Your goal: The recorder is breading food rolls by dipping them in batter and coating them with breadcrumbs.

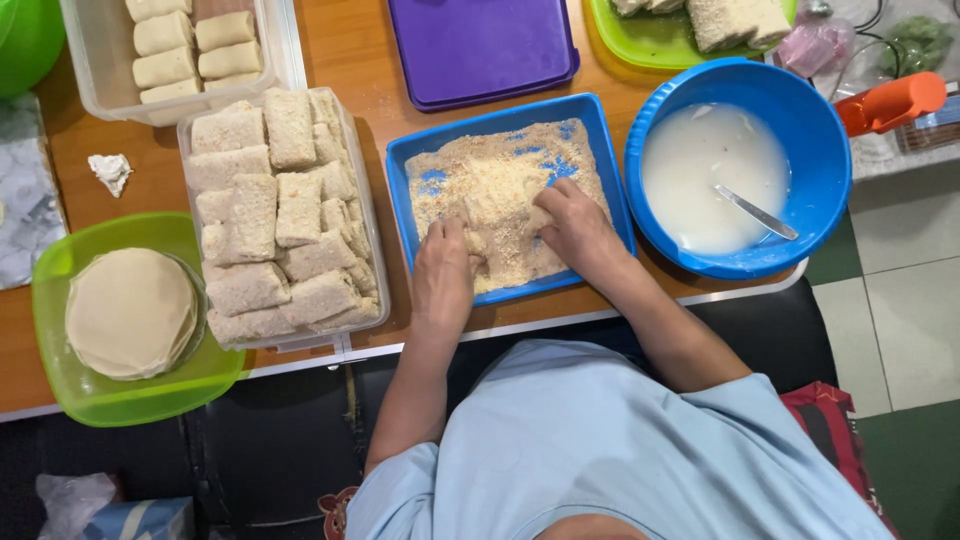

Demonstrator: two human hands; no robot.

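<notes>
Head view gives us one wooden table [340,50] whose near edge runs just below the containers, with dark floor under it. On it we count two blue vessels: a round bowl [815,150] of white batter holding one spoon [755,212], and a square tray [400,170] of crumbs [490,180]. We count two clear tubs: the nearer tub [368,240] is packed to its walls with crumbed rolls [270,215], too heaped to count surely, and the far tub [95,60] shows six plain rolls [190,50] before the frame cuts it. Two green dishes [130,400] sit at opposite corners, the near one bearing one stack of round wrappers [130,312]. One purple lid [480,45] lies beyond the tray. Bare wood shows only in narrow strips between containers; the widest gap lies left of the lid. Our left hand [443,275] and right hand [577,230] are both in the tray, fingers curled and pressed together around one roll [495,235] half buried in crumbs between them. One crumpled tissue [110,170] sits by the far tub.
</notes>
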